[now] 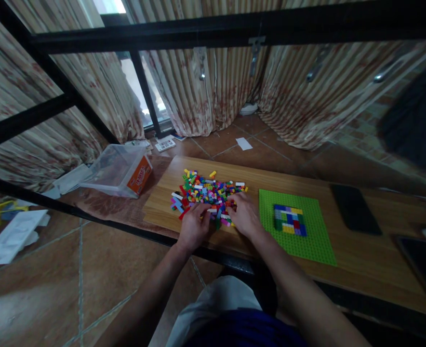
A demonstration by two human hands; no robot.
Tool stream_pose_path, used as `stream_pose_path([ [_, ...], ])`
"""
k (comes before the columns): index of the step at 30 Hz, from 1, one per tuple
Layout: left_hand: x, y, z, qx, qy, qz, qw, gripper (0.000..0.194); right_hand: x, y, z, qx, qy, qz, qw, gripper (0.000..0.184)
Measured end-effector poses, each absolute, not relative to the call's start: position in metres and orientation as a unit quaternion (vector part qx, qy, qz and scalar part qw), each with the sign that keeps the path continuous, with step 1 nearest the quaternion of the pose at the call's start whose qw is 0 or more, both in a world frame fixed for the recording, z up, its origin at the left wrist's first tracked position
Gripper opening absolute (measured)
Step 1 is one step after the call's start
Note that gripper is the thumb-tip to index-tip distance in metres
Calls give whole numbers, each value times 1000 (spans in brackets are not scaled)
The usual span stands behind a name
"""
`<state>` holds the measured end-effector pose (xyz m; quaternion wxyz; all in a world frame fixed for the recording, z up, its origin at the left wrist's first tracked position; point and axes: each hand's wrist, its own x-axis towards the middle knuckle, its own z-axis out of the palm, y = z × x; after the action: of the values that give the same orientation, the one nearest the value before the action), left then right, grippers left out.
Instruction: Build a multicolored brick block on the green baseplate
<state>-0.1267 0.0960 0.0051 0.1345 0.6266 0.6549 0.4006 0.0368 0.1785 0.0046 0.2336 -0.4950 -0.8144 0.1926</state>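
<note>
A heap of small multicoloured toy building bricks (204,190) lies spread on the wooden table. At its near left side is my left hand (194,225), fingers curled down and thumb drawn in; whatever sits between the fingertips is too small to make out. My right hand (245,216) reaches into the heap's right side, its thumb and fingers bent but apart, touching loose bricks. To the right of this hand lies a green baseplate (307,250). Fixed on it is a low, roughly square brick build (289,220) in blue, white, yellow, green and red.
A clear plastic box (108,168) with an orange label stands left of the table (162,207). A dark flat object (355,209) lies right of the baseplate, and another dark panel (420,265) is farther right. Black metal bars (213,33) cross in front of striped curtains.
</note>
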Motion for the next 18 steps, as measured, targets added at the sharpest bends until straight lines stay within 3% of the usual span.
stream_pose_path([
  [7,-139,107,11,630,680,367,75,23,31,177,5,-499,-831,149,197,15],
  [11,-156,137,23,653,709,267,-3,31,27,177,3,-488,-833,157,210,13],
  [18,-157,165,24,696,702,151,-9,25,28,173,3,-472,-823,199,247,15],
])
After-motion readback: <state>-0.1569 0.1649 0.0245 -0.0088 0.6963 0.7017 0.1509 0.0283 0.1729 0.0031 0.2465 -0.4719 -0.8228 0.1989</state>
